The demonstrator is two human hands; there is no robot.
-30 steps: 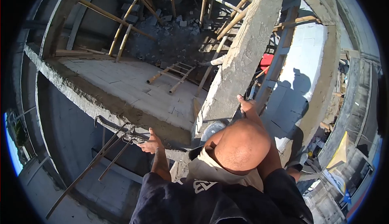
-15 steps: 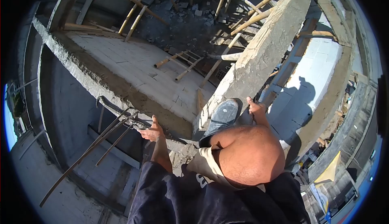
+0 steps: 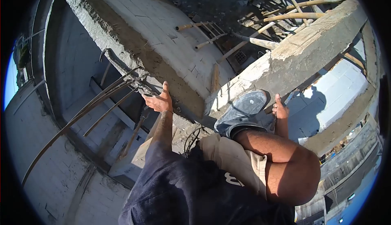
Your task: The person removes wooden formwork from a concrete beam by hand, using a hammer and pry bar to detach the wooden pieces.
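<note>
My left hand [image 3: 159, 99] grips the left edge of a rough grey concrete beam [image 3: 152, 70], thumb up along the top and fingers over the side. Beside those fingers, bent reinforcing bars [image 3: 104, 92] stick out from the beam. My right hand [image 3: 280, 108] is closed at the near edge of a second concrete beam [image 3: 301, 68], thumb raised; its fingers are partly hidden. Between my hands, my dusty grey shoe [image 3: 246, 105] stands on the beams' corner. My bent knee [image 3: 299, 176] is at the right.
Below the beams are white block walls [image 3: 159, 33], a wooden ladder [image 3: 209, 33] and several poles [image 3: 293, 17] over a rubble-strewn floor. A deep drop lies left of the left beam. Roofing [image 3: 350, 168] shows far below at the right.
The view has turned and shifted, so the beams sit farther right. My knee has swung right and lower. Both hands stay at about the same places on the beams.
</note>
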